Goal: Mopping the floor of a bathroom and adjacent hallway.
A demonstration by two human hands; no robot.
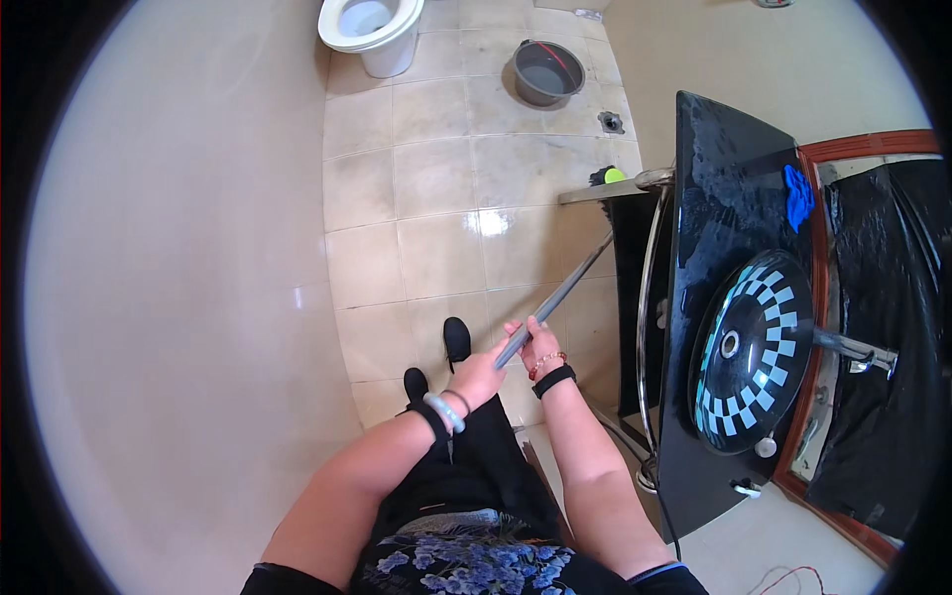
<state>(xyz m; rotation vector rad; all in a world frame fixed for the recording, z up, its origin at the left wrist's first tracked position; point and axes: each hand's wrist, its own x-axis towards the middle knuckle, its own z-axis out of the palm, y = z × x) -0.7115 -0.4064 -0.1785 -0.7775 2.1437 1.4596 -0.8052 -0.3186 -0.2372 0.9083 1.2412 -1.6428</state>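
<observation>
A long grey pole (559, 296) slants from my hands up and right to the underside of the washstand, where its far end is hidden. Near its close end my left hand (478, 378) is wrapped around it. Just above and to the right, my right hand (538, 346) also grips the pole. Beyond the washstand's lower shelf (595, 194), dark bristles and a bright green brush part (614, 175) show by the floor.
A black washstand top (706, 201) with a checkered basin (777, 349) and a blue cloth (799, 198) stands at right, a curved metal rail (644, 297) along its front. Ahead are a white toilet (390, 56), a grey plastic basin (549, 73) and a floor drain (610, 123). A wall rises at left.
</observation>
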